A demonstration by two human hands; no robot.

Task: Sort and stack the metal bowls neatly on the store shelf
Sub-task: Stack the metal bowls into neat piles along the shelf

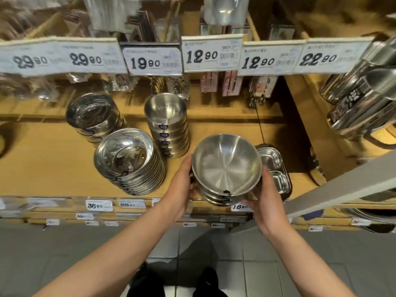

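While you've got that short stack of bowls clamped between your left hand and right hand right at the shelf front edge, open wood sits just behind it. Divided tray crowds the right side, tall bowl stack back-left. Your fingertips are hidden behind the bowls.

Warm light, blurred (warped) edges
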